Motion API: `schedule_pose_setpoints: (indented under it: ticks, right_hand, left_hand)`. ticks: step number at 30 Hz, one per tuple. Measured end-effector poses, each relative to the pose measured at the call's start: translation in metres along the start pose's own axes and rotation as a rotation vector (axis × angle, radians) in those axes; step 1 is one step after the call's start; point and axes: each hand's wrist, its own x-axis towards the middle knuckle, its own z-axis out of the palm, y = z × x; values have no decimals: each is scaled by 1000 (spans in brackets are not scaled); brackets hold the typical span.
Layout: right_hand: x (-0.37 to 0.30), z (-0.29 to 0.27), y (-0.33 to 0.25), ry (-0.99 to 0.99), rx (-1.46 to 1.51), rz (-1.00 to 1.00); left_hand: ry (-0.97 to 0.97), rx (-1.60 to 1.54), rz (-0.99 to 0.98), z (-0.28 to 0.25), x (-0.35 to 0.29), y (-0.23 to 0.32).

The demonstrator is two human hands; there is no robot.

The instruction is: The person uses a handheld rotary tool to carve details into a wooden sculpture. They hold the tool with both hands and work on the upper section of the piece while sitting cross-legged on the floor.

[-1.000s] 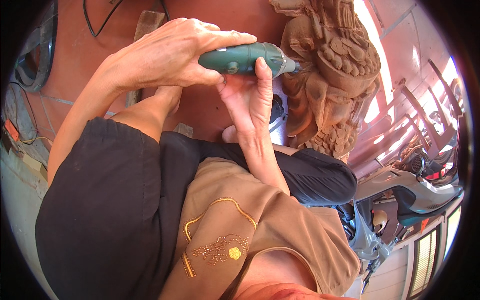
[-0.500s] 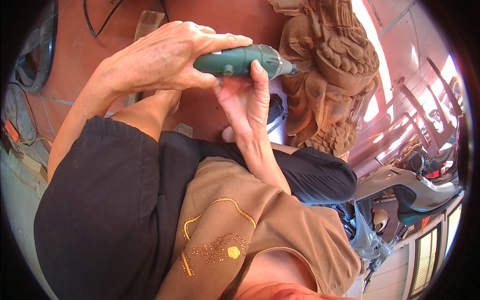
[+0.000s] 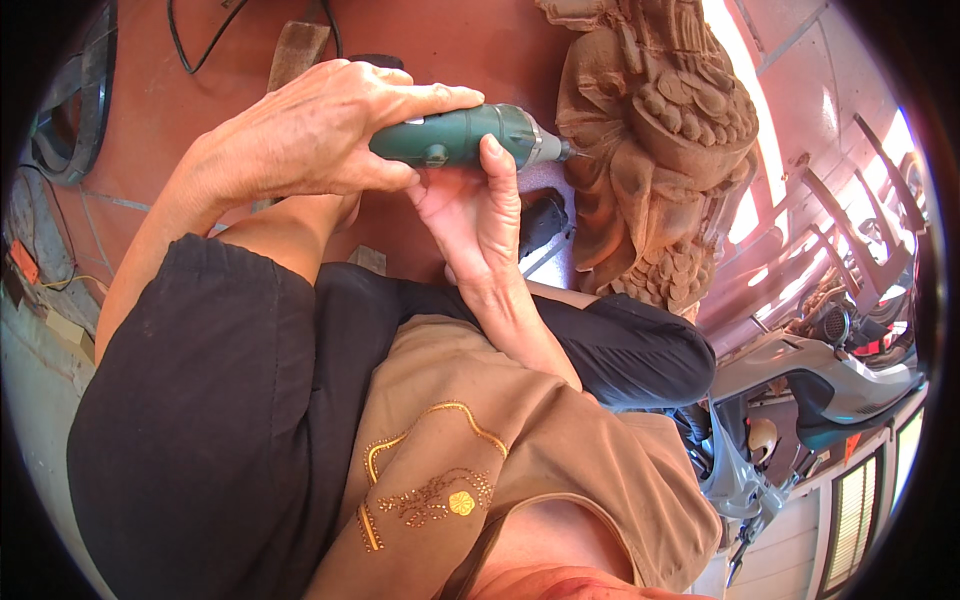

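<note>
A dark green rotary tool (image 3: pixel 455 137) lies level between my hands, its grey nose and thin bit directed at the carving on the right. My left hand (image 3: pixel 310 130) wraps around its rear from above, with the index finger stretched along the body. My right hand (image 3: pixel 470 215) supports it from below, palm up, thumb pressed near the nose. The brown carved wooden figure (image 3: pixel 650 190) has folds of cloth and clusters of round shapes. The bit's tip is at its left edge, but I cannot tell if it touches.
Small wood blocks (image 3: pixel 298 55) lie on the reddish tiled floor (image 3: pixel 470 45). A black cable (image 3: pixel 205 45) runs at the upper left. On the right are brown wooden chair-like pieces (image 3: pixel 860 230) and a grey motorbike (image 3: pixel 800 380). My bent legs in black trousers (image 3: pixel 200 400) lie below my arms.
Both hands and the rotary tool have shifted slightly left and down. The tool's nose now tilts a little more downward. The carving has stayed in place.
</note>
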Motion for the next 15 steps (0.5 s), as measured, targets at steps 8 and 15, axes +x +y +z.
schedule_pose_setpoints:
  ticks: [8, 15]
  right_hand:
    - [3, 2, -10, -13, -97, -54]
    - [12, -3, -21, -13, -78, -67]
  left_hand:
    - [35, -67, -5, -1, 4, 4]
    - [0, -29, -7, 2, 18, -3]
